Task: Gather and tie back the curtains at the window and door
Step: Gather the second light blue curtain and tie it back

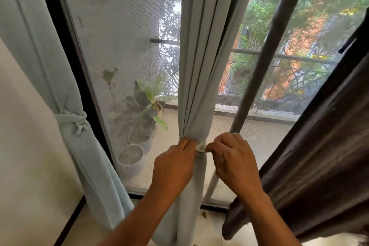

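Take the middle curtain (196,78) as your landmark: it hangs in front of the screened door (123,46), already bunched into a narrow column. Your left hand (175,163) grips the bunch from its left side, fingers curled round the folds. Your right hand (232,158) sits just right of it, fingertips pinching the end of the pale tie (200,147) that crosses the front of the bunch. Whether a knot has formed there I cannot say, since your fingers cover most of it.

Well to the left of the middle curtain, the left curtain (60,78) is done, cinched with its own knotted band (70,121). To the right, the dark curtain (311,156) hangs loose with no tie that I can see. So I judge you about halfway: one panel tied, one being fastened, and the dark one left to gather.
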